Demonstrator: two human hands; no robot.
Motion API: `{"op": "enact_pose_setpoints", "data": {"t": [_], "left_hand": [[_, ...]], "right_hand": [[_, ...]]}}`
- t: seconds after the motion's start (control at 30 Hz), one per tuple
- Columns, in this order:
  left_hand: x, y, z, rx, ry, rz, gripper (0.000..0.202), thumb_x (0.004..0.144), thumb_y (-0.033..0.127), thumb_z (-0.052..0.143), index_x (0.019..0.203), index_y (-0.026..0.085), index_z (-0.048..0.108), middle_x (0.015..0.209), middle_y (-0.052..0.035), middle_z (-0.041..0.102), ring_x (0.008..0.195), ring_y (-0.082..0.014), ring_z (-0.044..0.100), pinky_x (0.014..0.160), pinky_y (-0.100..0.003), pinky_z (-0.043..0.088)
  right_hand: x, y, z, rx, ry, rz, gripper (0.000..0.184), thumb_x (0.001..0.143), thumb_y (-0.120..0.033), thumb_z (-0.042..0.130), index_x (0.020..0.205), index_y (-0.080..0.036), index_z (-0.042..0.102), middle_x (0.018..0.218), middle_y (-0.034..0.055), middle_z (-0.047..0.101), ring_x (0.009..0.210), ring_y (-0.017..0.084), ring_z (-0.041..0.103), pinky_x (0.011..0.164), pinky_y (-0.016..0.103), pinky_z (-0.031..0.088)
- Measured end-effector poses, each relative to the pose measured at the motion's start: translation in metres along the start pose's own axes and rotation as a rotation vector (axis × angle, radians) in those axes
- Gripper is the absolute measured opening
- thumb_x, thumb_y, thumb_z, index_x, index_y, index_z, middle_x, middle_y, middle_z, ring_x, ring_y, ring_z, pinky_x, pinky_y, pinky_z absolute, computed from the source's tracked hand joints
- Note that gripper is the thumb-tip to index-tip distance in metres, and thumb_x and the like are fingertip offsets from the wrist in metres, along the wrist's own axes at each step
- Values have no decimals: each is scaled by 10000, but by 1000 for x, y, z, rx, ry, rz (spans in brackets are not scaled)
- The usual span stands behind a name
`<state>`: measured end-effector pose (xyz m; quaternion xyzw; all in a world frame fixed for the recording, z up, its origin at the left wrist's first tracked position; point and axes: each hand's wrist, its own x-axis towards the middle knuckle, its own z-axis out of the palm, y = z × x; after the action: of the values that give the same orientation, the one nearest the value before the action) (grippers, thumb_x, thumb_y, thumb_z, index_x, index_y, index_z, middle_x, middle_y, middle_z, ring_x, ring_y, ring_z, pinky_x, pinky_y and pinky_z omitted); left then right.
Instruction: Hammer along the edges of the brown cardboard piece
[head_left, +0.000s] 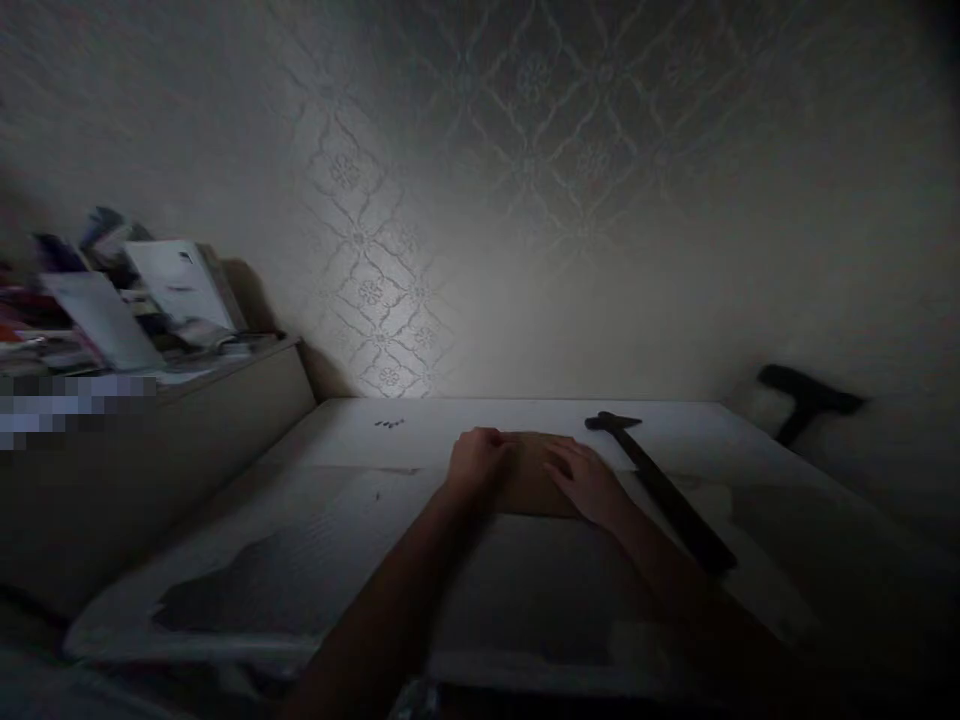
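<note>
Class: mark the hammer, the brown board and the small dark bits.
hammer (667, 495), head view, mid handle.
brown board (534, 488), head view, bare middle.
small dark bits (389, 423), head view, cluster's middle.

You faced a dim wall (570, 170) of diamond-patterned wallpaper, brightest just above the white table (337, 510); at your left stood a cluttered low cabinet (240, 400).

Probably home: patterned wallpaper (420, 290), cluttered shelf (225, 365)

Hammer (660, 490) on the white table (300, 520) — small nails (389, 423) beyond, cluttered shelf (225, 370) at left.
</note>
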<state>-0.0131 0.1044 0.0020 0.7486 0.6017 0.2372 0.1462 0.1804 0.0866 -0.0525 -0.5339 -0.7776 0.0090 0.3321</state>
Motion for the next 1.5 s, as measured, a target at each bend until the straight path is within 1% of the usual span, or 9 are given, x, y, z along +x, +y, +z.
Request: {"op": "enact_pose_setpoints", "data": {"t": [0.33, 0.7, 0.8, 0.9, 0.97, 1.07, 1.23, 1.33, 1.5], "left_hand": [[-1, -4, 4, -69, -55, 62, 238, 809, 315, 581, 829, 145, 746, 761, -64, 706, 708, -178, 615, 643, -238, 427], [0, -6, 5, -111, -113, 63, 229, 807, 307, 579, 839, 152, 745, 793, -47, 710, 744, -170, 623, 675, -228, 438], [1, -8, 6, -145, -133, 61, 217, 798, 311, 589, 821, 160, 743, 797, -38, 709, 754, -171, 627, 695, -233, 449], [1, -9, 6, -197, -145, 47, 197, 784, 301, 598, 809, 161, 735, 793, -29, 706, 767, -169, 630, 702, -231, 452], [2, -10, 7, -243, -149, 48, 184, 777, 289, 600, 809, 163, 730, 799, -22, 707, 777, -164, 629, 701, -225, 452], [1, -11, 8, -297, -154, 47, 178, 767, 282, 604, 798, 155, 724, 802, -26, 707, 775, -160, 627, 697, -224, 451], [1, -11, 7, -303, -154, 47, 186, 772, 289, 600, 798, 150, 721, 786, -29, 696, 762, -161, 620, 683, -229, 445], [1, -11, 6, -296, -150, 60, 196, 794, 284, 578, 813, 146, 715, 790, -26, 693, 758, -156, 616, 687, -227, 445], [3, -14, 8, -309, -127, 72, 228, 840, 237, 489, 853, 131, 691, 825, -49, 697, 775, -156, 620, 709, -236, 467]], "right_hand": [[-1, 2, -2, 41, 0, 8, 334, 878, -325, 476, 1126, -183, 649, 1224, 124, 625, 1173, 245, 539, 1029, 444, 401], [-1, 1, -5, 23, 22, 9, 314, 862, -289, 474, 1090, -173, 656, 1175, 118, 652, 1110, 234, 574, 994, 411, 419], [-3, 6, -20, -176, 159, 115, 299, 841, -258, 465, 1049, -187, 667, 1101, 117, 681, 1068, 275, 587, 991, 496, 379], [-9, 24, -39, -422, 288, 363, 344, 802, -252, 481, 1085, -148, 646, 1040, 167, 684, 968, 314, 614, 875, 516, 432], [-15, 38, -47, -535, 270, 506, 395, 772, -273, 510, 1126, -144, 626, 1012, 204, 677, 917, 339, 622, 753, 497, 471], [-21, 54, -51, -568, 194, 598, 421, 759, -295, 534, 1152, -165, 612, 914, 190, 687, 840, 331, 642, 657, 447, 488], [-20, 54, -52, -532, 156, 581, 415, 804, -225, 461, 1194, -142, 578, 894, 163, 676, 771, 280, 654, 634, 386, 489], [-19, 46, -56, -521, 206, 536, 439, 807, -201, 455, 1229, -127, 551, 942, 171, 643, 769, 273, 640, 639, 385, 482], [-15, 33, -57, -429, 306, 339, 462, 827, -196, 455, 1284, -189, 515, 981, 111, 587, 784, 224, 607, 647, 342, 478]]}}
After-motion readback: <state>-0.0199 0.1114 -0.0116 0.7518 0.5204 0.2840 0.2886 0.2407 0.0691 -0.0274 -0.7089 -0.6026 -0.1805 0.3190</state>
